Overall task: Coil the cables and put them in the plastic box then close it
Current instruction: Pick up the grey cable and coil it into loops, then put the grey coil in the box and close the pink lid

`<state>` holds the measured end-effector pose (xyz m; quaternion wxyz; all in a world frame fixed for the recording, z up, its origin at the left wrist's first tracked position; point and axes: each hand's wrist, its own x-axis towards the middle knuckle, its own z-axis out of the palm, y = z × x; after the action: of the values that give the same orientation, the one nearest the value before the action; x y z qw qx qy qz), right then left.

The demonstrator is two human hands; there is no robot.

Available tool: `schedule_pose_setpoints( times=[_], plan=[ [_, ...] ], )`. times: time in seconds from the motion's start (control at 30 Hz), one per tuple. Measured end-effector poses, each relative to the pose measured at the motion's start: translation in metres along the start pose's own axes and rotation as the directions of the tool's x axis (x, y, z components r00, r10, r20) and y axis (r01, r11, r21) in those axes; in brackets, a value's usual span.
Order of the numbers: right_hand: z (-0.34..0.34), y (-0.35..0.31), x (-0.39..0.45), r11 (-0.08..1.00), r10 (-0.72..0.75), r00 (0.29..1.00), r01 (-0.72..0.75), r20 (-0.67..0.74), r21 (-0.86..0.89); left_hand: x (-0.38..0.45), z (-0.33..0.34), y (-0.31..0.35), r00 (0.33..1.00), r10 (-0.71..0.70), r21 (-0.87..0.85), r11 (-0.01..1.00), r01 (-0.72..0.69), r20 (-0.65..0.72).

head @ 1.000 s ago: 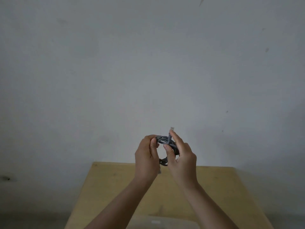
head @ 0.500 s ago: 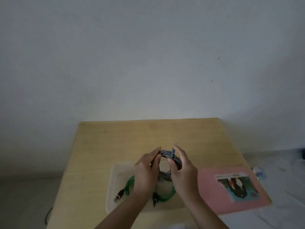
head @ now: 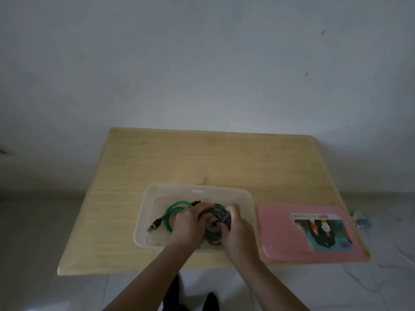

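Observation:
A clear plastic box stands on the wooden table. Inside it lies a coiled green cable with a dark plug at its left end. A coiled grey cable sits down inside the box to the right of the green one. My left hand grips the coil's left side and my right hand grips its right side, fingers curled round the loops. The pink lid with a printed label lies flat on the table to the right of the box.
A grey wall rises behind the table. A pale tiled floor surrounds it, with a small bluish object and thin white wires on the floor at the right. My dark feet show below the table's front edge.
The view has tilted down from the wall to the table. Both hands have lowered the grey coil from in front of the wall into the box beside the green cable.

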<state>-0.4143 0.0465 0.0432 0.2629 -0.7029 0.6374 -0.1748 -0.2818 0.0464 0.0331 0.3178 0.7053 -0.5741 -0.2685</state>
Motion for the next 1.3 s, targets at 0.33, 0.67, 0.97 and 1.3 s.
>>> schedule_pose_setpoints(
  times=[0.33,0.67,0.97,1.3],
  plan=[
    [-0.007,0.005,0.008,0.995,-0.065,0.996,0.069,0.053,-0.076,0.011,0.007,0.001,0.999,0.031,0.076,0.997,-0.033,0.029],
    [0.0,0.01,-0.02,0.923,-0.285,0.958,0.269,-0.017,-0.276,-0.014,0.014,0.0,0.967,0.235,0.056,0.969,-0.241,0.096],
    [0.0,0.015,-0.018,0.919,-0.347,0.936,0.325,-0.063,-0.223,-0.019,0.014,0.005,0.965,0.261,0.181,0.949,-0.257,0.002],
    [-0.004,0.014,-0.017,0.907,-0.379,0.924,0.361,-0.047,-0.216,-0.024,0.006,0.015,0.965,0.26,0.226,0.942,-0.248,-0.026]
  ],
)
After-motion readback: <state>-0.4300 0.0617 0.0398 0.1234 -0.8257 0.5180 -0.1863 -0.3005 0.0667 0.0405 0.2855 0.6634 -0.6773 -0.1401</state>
